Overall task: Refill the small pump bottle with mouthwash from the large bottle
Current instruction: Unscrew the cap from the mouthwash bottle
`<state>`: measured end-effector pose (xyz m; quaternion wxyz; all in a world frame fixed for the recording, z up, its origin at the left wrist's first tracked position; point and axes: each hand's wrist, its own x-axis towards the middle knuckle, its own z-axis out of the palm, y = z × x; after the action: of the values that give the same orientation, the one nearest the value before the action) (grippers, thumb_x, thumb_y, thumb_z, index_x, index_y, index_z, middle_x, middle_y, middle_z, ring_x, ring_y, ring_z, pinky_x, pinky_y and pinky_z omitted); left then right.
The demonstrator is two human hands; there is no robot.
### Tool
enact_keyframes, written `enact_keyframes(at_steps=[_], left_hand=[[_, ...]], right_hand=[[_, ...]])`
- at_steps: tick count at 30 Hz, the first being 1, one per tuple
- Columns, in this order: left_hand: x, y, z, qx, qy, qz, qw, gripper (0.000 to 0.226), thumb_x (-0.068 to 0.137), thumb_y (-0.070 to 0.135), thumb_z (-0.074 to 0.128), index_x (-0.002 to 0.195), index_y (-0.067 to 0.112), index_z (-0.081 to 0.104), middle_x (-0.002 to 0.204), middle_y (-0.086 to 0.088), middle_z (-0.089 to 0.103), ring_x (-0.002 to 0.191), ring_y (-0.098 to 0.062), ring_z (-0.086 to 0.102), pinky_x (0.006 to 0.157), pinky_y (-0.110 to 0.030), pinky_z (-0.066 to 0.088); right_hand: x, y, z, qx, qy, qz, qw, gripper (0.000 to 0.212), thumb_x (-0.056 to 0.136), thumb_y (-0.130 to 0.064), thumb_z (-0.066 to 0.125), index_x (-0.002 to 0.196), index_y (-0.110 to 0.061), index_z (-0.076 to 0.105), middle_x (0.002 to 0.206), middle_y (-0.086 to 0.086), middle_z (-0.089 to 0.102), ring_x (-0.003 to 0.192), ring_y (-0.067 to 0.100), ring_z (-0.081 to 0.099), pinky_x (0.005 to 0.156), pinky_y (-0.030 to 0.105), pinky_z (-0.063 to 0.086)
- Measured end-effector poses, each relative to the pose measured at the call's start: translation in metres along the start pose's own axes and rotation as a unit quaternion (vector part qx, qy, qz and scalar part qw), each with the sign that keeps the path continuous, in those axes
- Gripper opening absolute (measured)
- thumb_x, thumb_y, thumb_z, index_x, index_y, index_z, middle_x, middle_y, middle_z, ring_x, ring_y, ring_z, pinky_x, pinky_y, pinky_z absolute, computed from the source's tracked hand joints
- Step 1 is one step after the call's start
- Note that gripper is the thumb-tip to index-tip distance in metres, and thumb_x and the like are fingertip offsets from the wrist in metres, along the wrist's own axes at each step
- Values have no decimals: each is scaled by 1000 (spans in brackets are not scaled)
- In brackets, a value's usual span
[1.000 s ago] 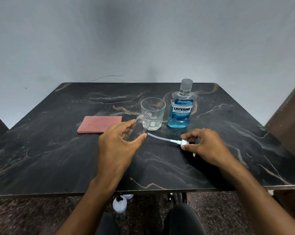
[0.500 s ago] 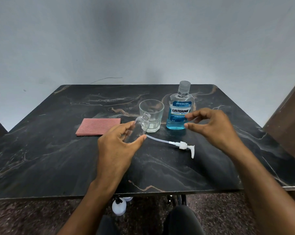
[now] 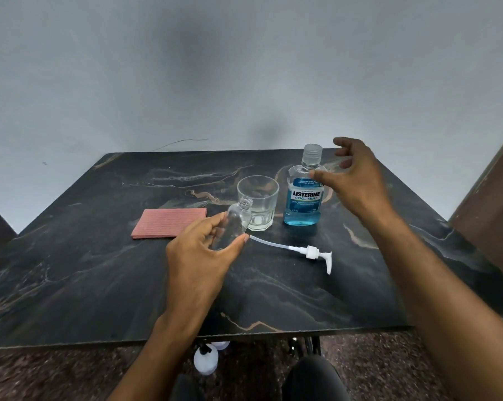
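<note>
The left hand (image 3: pixel 204 253) holds the small bottle (image 3: pixel 235 224), fingers and thumb curled round its clear body. The bottle is tilted, its open neck pointing up and to the right, and it looks empty. The right hand (image 3: pixel 357 180) holds nothing; its fingers are spread and loosely bent, thumb apart from the others, just beside the neck of the large bottle (image 3: pixel 303 195), and I cannot tell if it touches it.

The large bottle stands upright on the table (image 3: pixel 99 270) with its cap (image 3: pixel 312 153) on, partly full of blue mouthwash. The step in hand seems to be to take this bottle and open it. To do it well, I think the right hand should close on the body first, because the cap needs two hands and the left one is busy; setting the small bottle down upright would help.

Close by stand a glass (image 3: pixel 259 202) and a pink cloth (image 3: pixel 169 222). The pump (image 3: pixel 311 251) lies flat on the table.
</note>
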<state>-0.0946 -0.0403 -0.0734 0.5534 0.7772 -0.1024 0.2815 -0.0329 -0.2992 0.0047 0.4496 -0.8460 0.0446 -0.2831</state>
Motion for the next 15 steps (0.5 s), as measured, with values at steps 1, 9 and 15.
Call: enact_keyframes(at_steps=[1, 9, 15], left_hand=[[0, 0, 0, -4, 0, -7, 1000, 54, 69, 27, 92, 112, 47, 67, 99, 32, 71, 95, 10, 69, 82, -6, 53], [-1, -13, 0, -13, 2, -83, 996, 45, 70, 36, 90, 110, 30, 71, 101, 8, 73, 91, 0, 71, 79, -21, 62], [0, -19, 1, -20, -2, -104, 994, 41, 73, 30, 90, 107, 30, 69, 100, 5, 72, 90, -4, 72, 78, -17, 59]], right_hand=[[5, -1, 1, -2, -33, 20, 999, 82, 71, -31, 88, 140, -24, 46, 131, 0, 56, 112, 15, 54, 91, 33, 50], [23, 6, 10, 26, -173, 63, 983, 55, 73, -9, 85, 124, -14, 64, 118, 2, 71, 106, 19, 68, 99, 44, 52], [24, 17, 12, 42, -173, 59, 982, 47, 73, -12, 86, 117, -16, 69, 106, -1, 75, 97, 14, 71, 87, 34, 55]])
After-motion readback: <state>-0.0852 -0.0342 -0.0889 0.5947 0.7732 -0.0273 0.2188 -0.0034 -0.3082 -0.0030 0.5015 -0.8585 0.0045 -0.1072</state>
